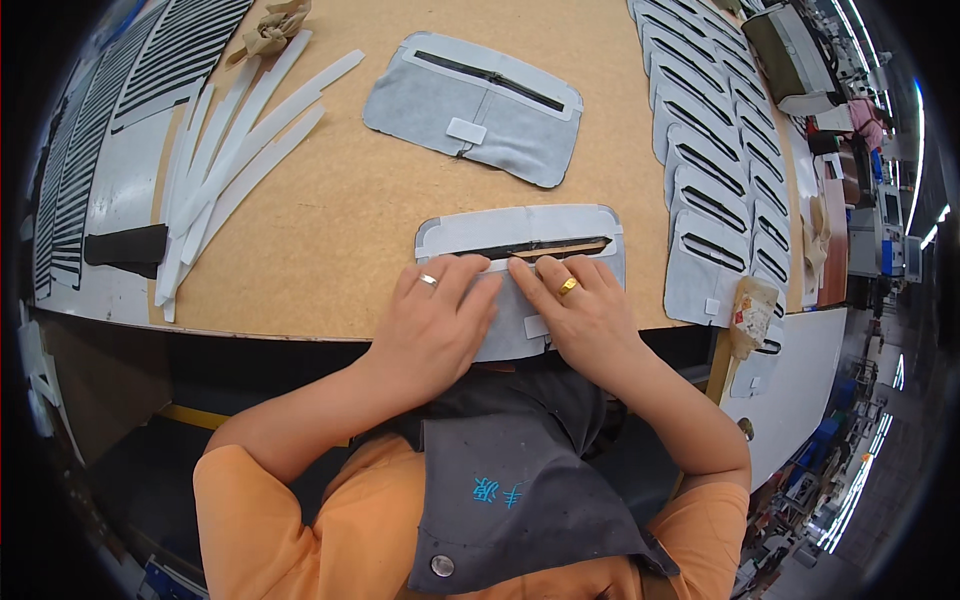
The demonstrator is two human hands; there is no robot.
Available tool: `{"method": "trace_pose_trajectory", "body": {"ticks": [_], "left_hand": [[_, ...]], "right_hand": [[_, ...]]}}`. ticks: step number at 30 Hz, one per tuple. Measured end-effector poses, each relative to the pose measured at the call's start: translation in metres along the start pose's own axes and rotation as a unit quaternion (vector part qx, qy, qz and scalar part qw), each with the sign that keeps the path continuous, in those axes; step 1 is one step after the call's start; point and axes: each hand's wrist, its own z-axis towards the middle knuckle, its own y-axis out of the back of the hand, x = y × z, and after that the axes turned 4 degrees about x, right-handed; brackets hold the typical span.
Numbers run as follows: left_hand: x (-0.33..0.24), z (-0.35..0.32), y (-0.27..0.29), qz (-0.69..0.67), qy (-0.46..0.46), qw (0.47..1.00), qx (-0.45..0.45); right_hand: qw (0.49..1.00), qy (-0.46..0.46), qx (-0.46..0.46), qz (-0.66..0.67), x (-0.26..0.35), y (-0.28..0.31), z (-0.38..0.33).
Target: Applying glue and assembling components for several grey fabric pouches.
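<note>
A grey panel (500,343) with a long black-edged slot lies in front of me at the near edge of the table. My left hand (432,312) presses bent fingers onto the left part of the slot, its fingertips at the black edging. On the right part, my right hand (588,305) has its fingers curled over the panel, with thumb and fingertips along the slot. A tan strip (575,250) shows inside the slot. Beyond lies a second grey panel (420,95) with a black slot and a small white patch.
White strips (245,130) fan out on the brown tabletop (310,235) at left, beside a black folded piece (126,247) and black-striped sheets (165,70). Crumpled brown paper (272,30) lies far left. Overlapping slotted panels (700,130) line the right, near a worn wrapped bundle (752,315).
</note>
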Motion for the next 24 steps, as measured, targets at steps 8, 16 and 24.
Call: {"method": "trace_pose_trajectory", "body": {"ticks": [8,16,24], "left_hand": [[0.013,0.032,0.002,-0.027,0.029,0.999,0.014],[0.03,0.034,0.003,-0.048,-0.052,0.997,0.017],[0.025,0.049,0.001,-0.046,-0.058,0.997,0.022]], "right_hand": [[0.985,-0.076,-0.103,0.118,-0.001,-0.014,-0.007],[0.978,-0.09,-0.094,0.16,-0.003,-0.012,-0.004],[0.972,-0.086,-0.117,0.187,-0.004,-0.019,-0.013]]}}
